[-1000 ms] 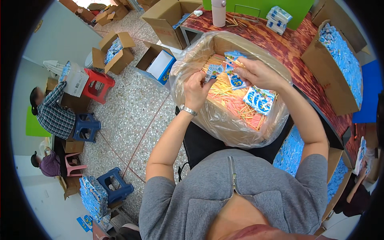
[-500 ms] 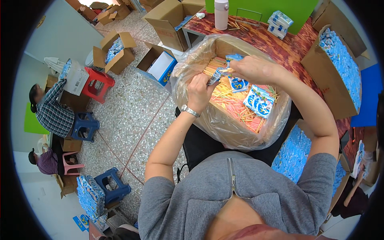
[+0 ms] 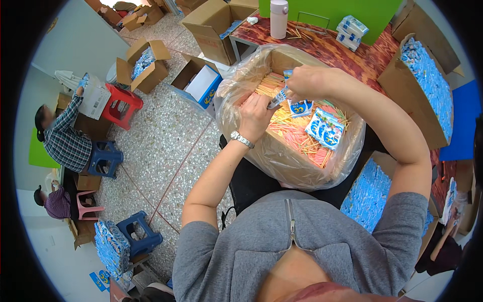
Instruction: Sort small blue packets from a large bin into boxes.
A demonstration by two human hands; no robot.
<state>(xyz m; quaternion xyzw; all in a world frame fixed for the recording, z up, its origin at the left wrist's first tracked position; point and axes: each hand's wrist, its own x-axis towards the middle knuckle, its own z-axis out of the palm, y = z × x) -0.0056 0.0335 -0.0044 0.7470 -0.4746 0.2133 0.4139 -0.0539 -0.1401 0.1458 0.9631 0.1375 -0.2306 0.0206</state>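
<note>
- Both hands meet over the big cardboard box on the person's lap; it is lined with a clear plastic bag and filled with thin pink, orange and yellow sticks
- The left hand, a watch on its wrist, is closed on the lower end of a small blue-and-white packet; the right hand pinches its upper end
- The packet hangs just above the sticks, between the two hands
- It looks light, thin and floppy, probably slick film, so a pinch at each end seems the surest hold; the sticks look light and stiff and would likely snap if squeezed
- More flat packets lie on the sticks to the right
- The bag's loose rim stands up round the box and could snag a wrist
- Beyond the box is a red-brown table with a white bottle; a box of blue packets stands to the right
- Two other people sit on low stools far left, well apart
</note>
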